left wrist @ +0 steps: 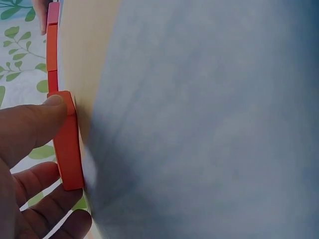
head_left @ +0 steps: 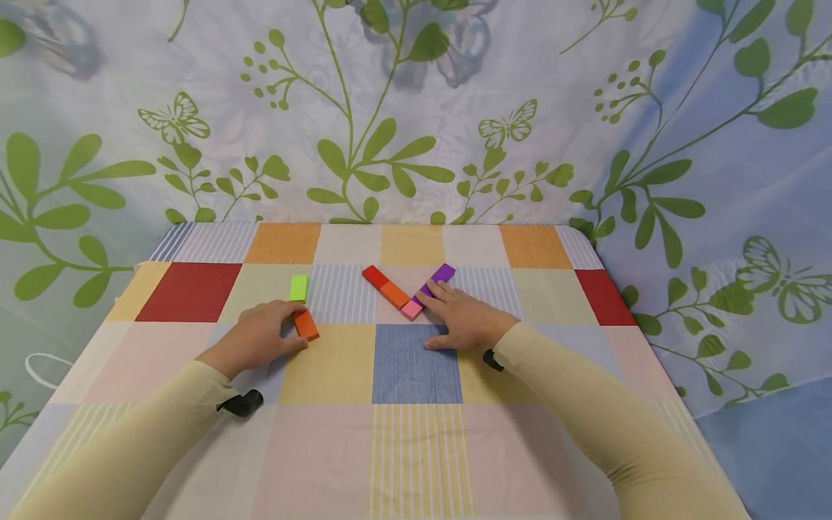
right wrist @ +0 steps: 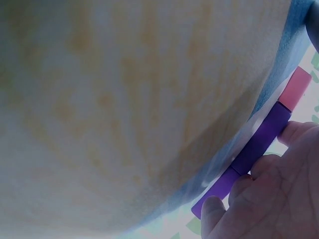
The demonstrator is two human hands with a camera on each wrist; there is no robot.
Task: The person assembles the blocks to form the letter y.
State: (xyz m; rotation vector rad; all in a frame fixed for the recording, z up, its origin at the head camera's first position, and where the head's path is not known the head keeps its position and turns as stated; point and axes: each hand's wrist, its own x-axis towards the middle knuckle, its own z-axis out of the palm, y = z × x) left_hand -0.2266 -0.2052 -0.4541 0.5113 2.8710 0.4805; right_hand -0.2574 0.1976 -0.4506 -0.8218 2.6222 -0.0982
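Observation:
My left hand (head_left: 256,336) pinches an orange block (head_left: 307,326) between thumb and fingers, as the left wrist view also shows. Just beyond that block lies a lime green block (head_left: 298,288). At the table's middle, several blocks form a V: a red block (head_left: 373,275) and another orange block (head_left: 394,295) make one arm, with a pink block (head_left: 411,310) at the point. Two purple blocks make the other arm, a dark one (right wrist: 261,138) against the pink and a brighter one (right wrist: 217,191) at the far end. My right hand (head_left: 469,318) touches the purple blocks with extended fingers.
A patchwork cloth (head_left: 318,448) covers the table. Behind it hangs a leaf-patterned curtain (head_left: 403,94), which also runs along the right side. A white cable (head_left: 48,357) loops out at the left edge. Dark wrist straps (head_left: 242,403) stick out below both sleeves.

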